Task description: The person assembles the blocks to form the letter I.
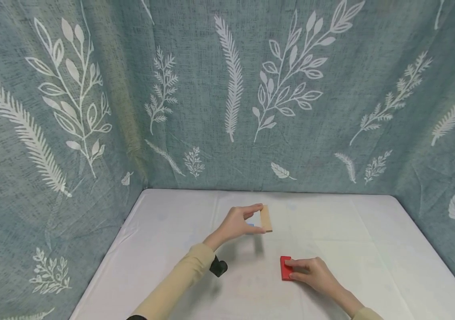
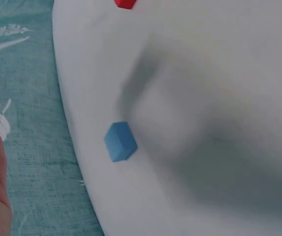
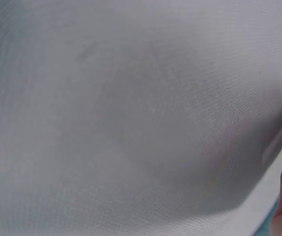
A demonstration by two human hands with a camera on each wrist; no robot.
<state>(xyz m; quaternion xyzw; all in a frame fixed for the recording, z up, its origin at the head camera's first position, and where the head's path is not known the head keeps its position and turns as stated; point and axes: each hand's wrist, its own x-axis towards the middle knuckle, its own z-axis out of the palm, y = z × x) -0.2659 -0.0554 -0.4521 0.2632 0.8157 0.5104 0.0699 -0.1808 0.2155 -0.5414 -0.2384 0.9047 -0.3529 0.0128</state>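
Note:
My left hand point(image 1: 235, 226) pinches a flat tan wooden block point(image 1: 266, 218) by its two ends, thumb at the near end and fingertips at the far one. It is held above the table, its shadow falling on the cloth below. Beneath this hand a small blue block point(image 2: 120, 141) lies on the table, partly hidden by the hand in the head view. Nearer and to the right, my right hand point(image 1: 318, 276) grips a red block point(image 1: 285, 269) low over the tabletop, thumb and fingers at its right side. Only a sliver of red shows in the right wrist view.
A white cloth covers the table point(image 1: 355, 249). Blue-green curtains point(image 1: 195, 89) with white leaf prints hang behind it and on both sides. A black wrist camera point(image 1: 218, 266) juts out from under the left sleeve.

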